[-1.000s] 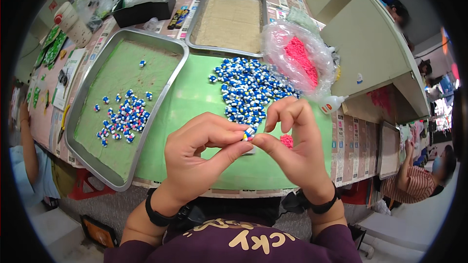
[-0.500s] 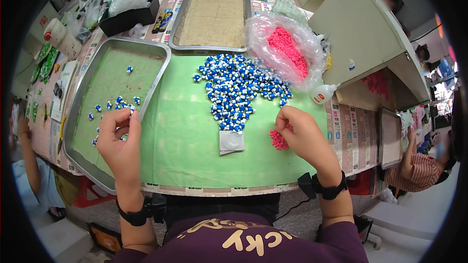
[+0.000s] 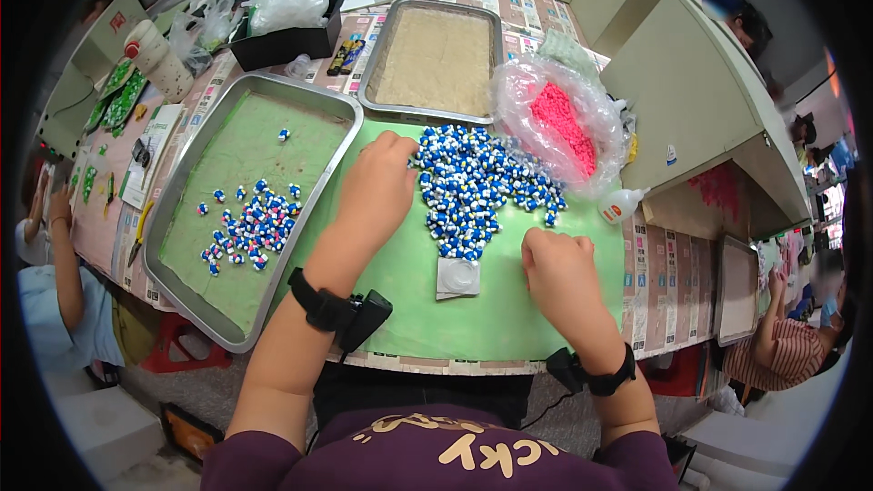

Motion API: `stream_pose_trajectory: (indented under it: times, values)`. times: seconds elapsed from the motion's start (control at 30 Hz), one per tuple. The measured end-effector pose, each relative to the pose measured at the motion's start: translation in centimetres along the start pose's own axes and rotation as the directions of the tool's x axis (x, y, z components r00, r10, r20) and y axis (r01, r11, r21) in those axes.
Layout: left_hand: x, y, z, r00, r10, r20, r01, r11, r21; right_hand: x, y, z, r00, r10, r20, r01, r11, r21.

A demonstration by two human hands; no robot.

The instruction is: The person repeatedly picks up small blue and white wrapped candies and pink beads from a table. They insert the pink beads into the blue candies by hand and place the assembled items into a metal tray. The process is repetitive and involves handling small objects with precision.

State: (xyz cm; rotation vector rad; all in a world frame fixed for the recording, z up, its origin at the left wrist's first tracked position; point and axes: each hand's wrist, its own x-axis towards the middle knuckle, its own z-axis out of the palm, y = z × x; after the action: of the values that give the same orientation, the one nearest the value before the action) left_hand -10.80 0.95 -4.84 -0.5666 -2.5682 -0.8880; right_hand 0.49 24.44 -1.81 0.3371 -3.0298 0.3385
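A heap of small blue-and-white figure-like pieces (image 3: 464,184) lies on the green cloth (image 3: 409,323). At its upper left edge is my left hand (image 3: 380,186), back upward, fingers closed and fingertips against the outer pieces; what they pinch is hidden. My right hand (image 3: 562,275) rests low over the cloth, right of the heap, its fingers curled together and their tips out of sight. Between the hands, at the heap's near end, sits a small white square block (image 3: 457,278) with a round clear blob on top. More small pieces with pink bits (image 3: 255,225) are scattered in the metal tray (image 3: 245,343) at left.
Behind the heap stand another metal tray (image 3: 432,59) and a clear plastic bag of pink pieces (image 3: 564,123). A small white glue bottle (image 3: 620,205) lies beside the bag. A cabinet (image 3: 687,82) borders the right side. Other people work at both sides.
My left hand has gone from above the left tray to the heap's edge; the piece it pinched is out of sight. My right hand now covers the small pink pile. The view has shifted.
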Motion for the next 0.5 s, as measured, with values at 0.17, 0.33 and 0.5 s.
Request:
stream_pose_trajectory:
  times: [0.17, 0.33, 0.5]
  values:
    - [0.2, -0.9, 1.1, 0.989, -0.130, 0.072, 0.133, 0.990, -0.039, -0.6, -1.0, 1.0, 0.997, -0.040, -0.064, 0.023, 0.971, -0.240]
    - [-0.2, -0.8, 0.6, 0.989, -0.143, 0.032, 0.144, 0.989, -0.014, -1.0, -1.6, 0.8, 0.997, -0.044, -0.056, 0.030, 0.975, -0.222]
    - [-0.5, -0.1, -1.0, 0.987, -0.160, 0.005, 0.159, 0.976, -0.152, -1.1, -1.7, 0.9, 0.997, -0.045, -0.060, 0.034, 0.985, -0.172]
